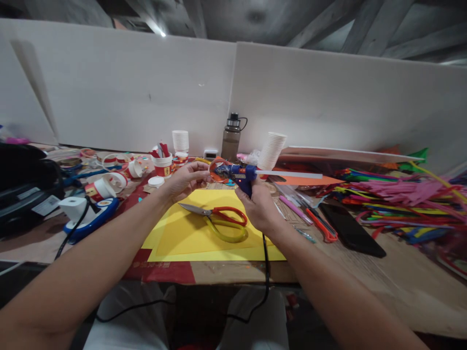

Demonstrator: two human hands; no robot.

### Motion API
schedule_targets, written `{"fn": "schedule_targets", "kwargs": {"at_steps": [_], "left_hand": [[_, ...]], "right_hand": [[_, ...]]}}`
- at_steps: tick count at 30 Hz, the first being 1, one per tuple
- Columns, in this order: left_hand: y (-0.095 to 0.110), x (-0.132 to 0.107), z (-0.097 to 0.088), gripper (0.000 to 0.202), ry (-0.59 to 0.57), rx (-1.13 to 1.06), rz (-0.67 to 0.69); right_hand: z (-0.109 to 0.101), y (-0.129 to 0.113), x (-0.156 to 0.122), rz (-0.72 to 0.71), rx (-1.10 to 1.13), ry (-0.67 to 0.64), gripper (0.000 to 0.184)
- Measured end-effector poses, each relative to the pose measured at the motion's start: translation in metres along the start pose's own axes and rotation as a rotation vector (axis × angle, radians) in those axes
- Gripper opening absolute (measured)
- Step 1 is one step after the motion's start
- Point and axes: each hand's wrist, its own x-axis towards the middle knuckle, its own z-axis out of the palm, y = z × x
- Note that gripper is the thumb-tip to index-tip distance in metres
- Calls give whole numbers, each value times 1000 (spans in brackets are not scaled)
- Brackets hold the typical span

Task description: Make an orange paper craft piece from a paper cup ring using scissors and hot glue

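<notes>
My right hand (260,206) grips a blue hot glue gun (244,174), with a long white glue stick (292,173) poking out of its back and a black cord running down from below. Between the fingertips of my left hand (189,181) is a thin orange ring (210,171). The glue gun's nozzle end is at the ring; whether they touch I cannot tell. Below both hands, scissors (209,212) with one red and one yellow handle lie on yellow sheets (182,240).
Behind stand a water bottle (231,141) and stacked paper cups (272,150). At left are a blue-and-white power strip (91,221), a red-and-white cup (162,166) and several cut cups. A phone (350,228), an orange-handled tool (323,226) and colourful pipe cleaners (404,194) lie at right.
</notes>
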Motion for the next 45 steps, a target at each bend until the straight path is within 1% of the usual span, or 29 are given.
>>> {"fn": "schedule_targets", "kwargs": {"at_steps": [8,12,15,19,21,25,28,32,37,40,45], "left_hand": [[-1,-2,4,34,23,64,-1],[-6,-1,4,32,63,144,82],[-10,0,4,30,84,231,160],[-12,1,4,29,98,247,201],[-12,1,5,29,99,210,180],[-9,0,9,38,84,84,81],[-7,-1,12,38,77,42,31],[-7,-1,12,37,80,-26,5],[-10,2,7,35,101,-49,-30],[-9,3,5,32,106,-88,-41],[-8,3,2,33,120,-110,-60]], "right_hand": [[-2,2,0,10,-63,96,37],[-5,1,0,-6,2,94,35],[-5,0,-1,-11,18,82,37],[-3,1,-1,-11,23,81,39],[-1,2,-1,-17,17,80,39],[1,5,0,-28,5,82,38],[3,6,0,-12,13,78,38],[3,5,0,-10,-23,56,40],[2,3,-3,-42,-90,31,35],[2,4,-3,-41,-69,36,34],[0,3,-1,-66,6,54,39]]}}
